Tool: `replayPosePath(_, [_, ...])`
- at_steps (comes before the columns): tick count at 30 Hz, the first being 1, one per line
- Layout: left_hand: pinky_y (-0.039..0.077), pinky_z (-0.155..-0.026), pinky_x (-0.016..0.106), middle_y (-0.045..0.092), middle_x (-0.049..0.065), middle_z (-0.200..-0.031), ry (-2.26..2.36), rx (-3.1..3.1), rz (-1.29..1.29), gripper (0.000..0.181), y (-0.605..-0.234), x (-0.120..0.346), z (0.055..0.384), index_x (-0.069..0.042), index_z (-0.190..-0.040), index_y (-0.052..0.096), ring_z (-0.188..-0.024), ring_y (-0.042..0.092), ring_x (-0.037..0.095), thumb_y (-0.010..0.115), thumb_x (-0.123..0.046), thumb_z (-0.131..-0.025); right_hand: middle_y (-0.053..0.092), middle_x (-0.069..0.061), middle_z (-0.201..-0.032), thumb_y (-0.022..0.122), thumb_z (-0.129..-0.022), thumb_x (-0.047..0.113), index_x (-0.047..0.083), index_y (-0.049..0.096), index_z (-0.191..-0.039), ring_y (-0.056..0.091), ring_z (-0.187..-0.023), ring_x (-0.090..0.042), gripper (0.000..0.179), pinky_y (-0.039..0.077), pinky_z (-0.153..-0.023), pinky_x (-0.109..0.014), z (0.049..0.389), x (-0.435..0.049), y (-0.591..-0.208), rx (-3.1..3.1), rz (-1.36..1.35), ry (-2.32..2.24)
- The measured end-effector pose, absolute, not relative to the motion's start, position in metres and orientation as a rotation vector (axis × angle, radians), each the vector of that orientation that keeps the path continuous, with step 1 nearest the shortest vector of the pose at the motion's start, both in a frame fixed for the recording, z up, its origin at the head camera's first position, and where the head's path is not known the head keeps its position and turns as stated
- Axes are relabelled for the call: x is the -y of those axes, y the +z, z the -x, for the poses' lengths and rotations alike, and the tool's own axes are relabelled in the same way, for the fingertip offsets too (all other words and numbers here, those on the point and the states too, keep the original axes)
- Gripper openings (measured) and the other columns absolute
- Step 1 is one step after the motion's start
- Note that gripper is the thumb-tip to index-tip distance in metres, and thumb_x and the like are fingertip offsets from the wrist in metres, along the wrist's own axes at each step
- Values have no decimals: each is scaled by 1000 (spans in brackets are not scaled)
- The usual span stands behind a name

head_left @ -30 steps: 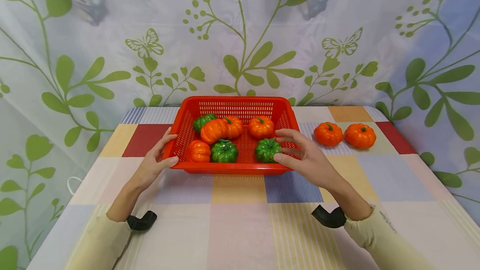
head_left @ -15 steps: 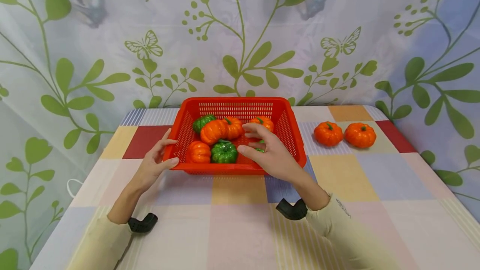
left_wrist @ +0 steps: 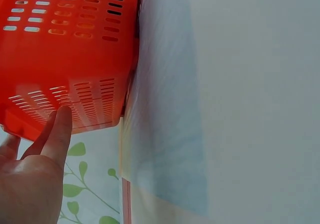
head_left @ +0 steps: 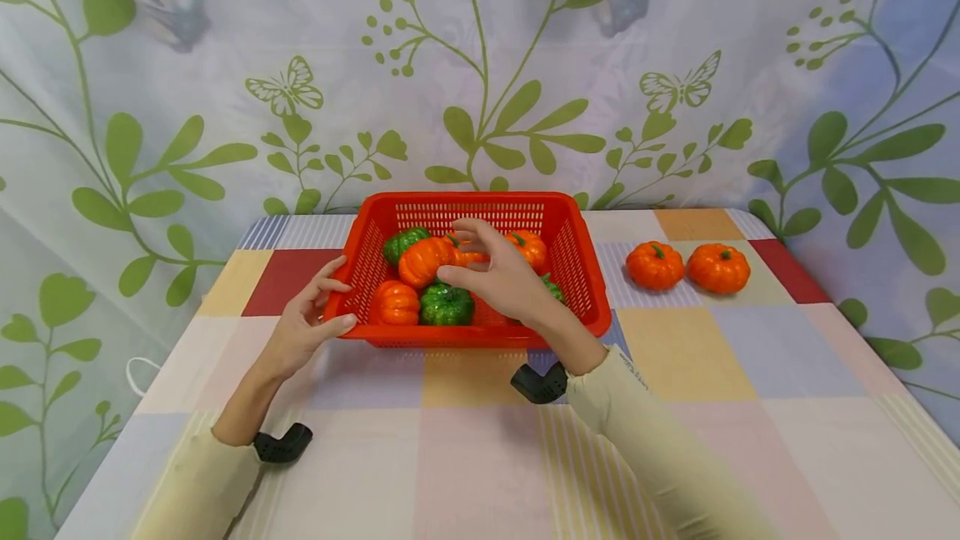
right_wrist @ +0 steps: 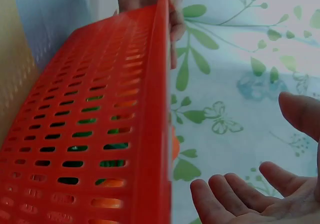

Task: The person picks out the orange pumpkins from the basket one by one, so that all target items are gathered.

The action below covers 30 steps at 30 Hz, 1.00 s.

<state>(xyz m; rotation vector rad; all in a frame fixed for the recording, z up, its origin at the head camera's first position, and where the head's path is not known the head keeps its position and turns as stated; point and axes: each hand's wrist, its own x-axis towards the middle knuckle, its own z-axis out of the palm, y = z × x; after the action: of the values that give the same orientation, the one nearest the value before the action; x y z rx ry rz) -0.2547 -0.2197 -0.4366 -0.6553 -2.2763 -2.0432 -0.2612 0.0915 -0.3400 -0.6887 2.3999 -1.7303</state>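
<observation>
A red slotted plastic basket (head_left: 435, 338) holds several small pumpkins. Among them are an orange pumpkin (head_left: 423, 262), another orange one (head_left: 394, 304) at front left and a green pumpkin (head_left: 447, 305). My left hand (head_left: 295, 332) rests at the basket's left side, thumb near the front corner; in the left wrist view, its extended fingers (left_wrist: 59, 131) lie against the slotted wall. My right hand (head_left: 506, 277) hovers over the basket, fingers spread and holding nothing, partly hiding pumpkins behind it. In the right wrist view, the right fingers (right_wrist: 232, 194) are apart from the rim.
Two orange pumpkins, one (head_left: 655, 266) beside the other (head_left: 717, 268), sit on the table right of the basket. A patchwork cloth (head_left: 480, 457) covers the table. A leaf-patterned curtain (head_left: 480, 65) hangs directly behind it.
My right hand has moved left from the basket's right edge to over its middle, uncovering part of the right green pumpkin again. The left hand stays at the left side.
</observation>
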Motion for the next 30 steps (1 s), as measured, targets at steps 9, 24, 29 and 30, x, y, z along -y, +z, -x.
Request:
replayPosePath(9, [54, -86, 26, 20, 9, -161, -2031, 2276, 657, 33, -438, 221, 255, 12, -119, 44, -133, 31, 43, 61, 4, -91, 37, -4, -153, 74, -89, 22, 18, 38, -149, 36, -136, -25, 71, 40, -105, -48, 291, -75, -349, -2423, 601, -1624])
replayPosePath(24, [54, -86, 26, 19, 8, -161, -2048, 2279, 655, 33, -437, 217, 254, 11, -119, 44, -133, 32, 43, 60, 3, -92, 32, -8, -156, 72, -89, 24, 10, 33, -153, 35, -137, -24, 76, 31, -113, -45, 305, -55, -361, -2436, 572, -1486])
replayPosePath(29, [55, -85, 27, 19, 7, -162, -2052, 2286, 651, 34, -438, 218, 254, 12, -120, 42, -132, 35, 34, 60, 2, -92, 28, -8, -158, 69, -91, 22, 9, 30, -154, 30, -142, -24, 76, 27, -115, -43, 307, -47, -368, -2509, 571, -1410])
replayPosePath(30, [55, -85, 27, 18, 7, -162, -2057, 2284, 652, 34, -439, 219, 254, 12, -120, 42, -132, 35, 33, 60, 3, -92, 28, -8, -158, 69, -91, 22, 8, 30, -154, 29, -143, -25, 76, 26, -115, -43, 308, -45, -370, -2523, 577, -1393])
